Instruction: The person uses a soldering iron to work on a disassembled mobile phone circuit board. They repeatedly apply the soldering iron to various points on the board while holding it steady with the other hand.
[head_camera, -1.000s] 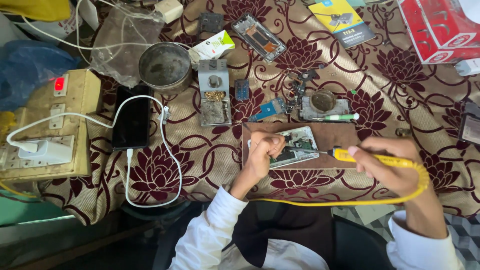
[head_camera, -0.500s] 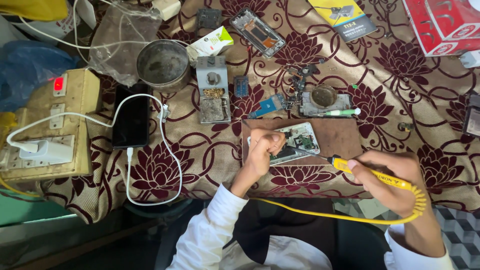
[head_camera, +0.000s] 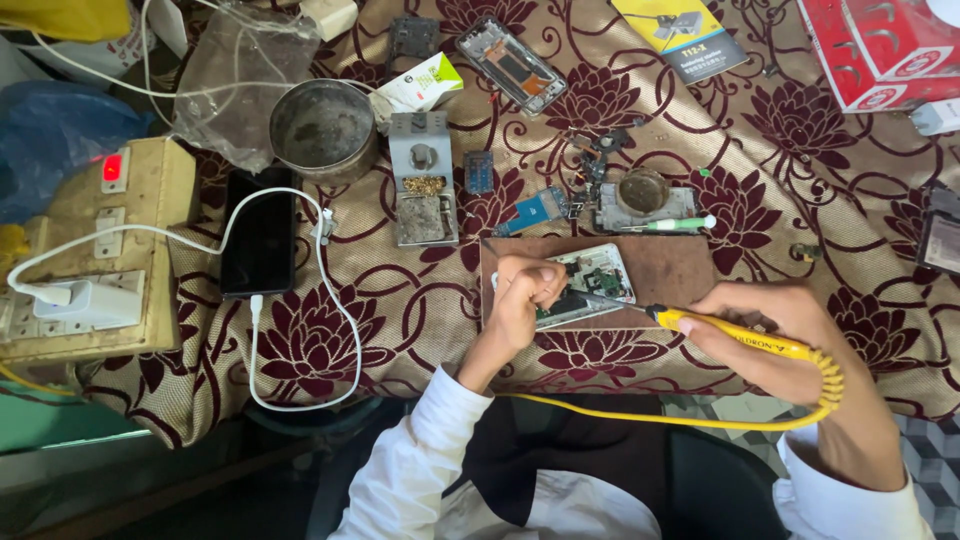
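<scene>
Phone board (head_camera: 588, 283), a small open handset with green circuitry and a white frame, lies tilted on the brown wooden board (head_camera: 672, 268), toward that board's left end. The worktop (head_camera: 420, 300) under the wooden board is covered by a beige cloth with dark red flowers and curling vines. Left of the wooden board, well apart, stands a yellowed switch box (head_camera: 120, 250) with a lit red switch and a white charger plugged in; a white cable loops from it to a black phone (head_camera: 259, 232) lying flat. Above and left of the wooden board sits a round, dull metal bowl (head_camera: 324, 127), and nearer, a grey metal stand (head_camera: 423, 180) holding brass-coloured wool. Just above the wooden board rests a grey frame with a round tin (head_camera: 644, 194) on it.

The right hand (head_camera: 775, 335), at the wooden board's lower right corner, has its grip wrapped tight round the yellow plastic handle of a soldering iron (head_camera: 735, 335), whose thin metal tip reaches left onto the phone board; a coiled yellow cord runs off the handle's end. The left hand (head_camera: 522, 300) rests on the phone board's left edge, its grip curled and pressed together, fingers pinning the handset down; whether it pinches something small I cannot tell.
</scene>
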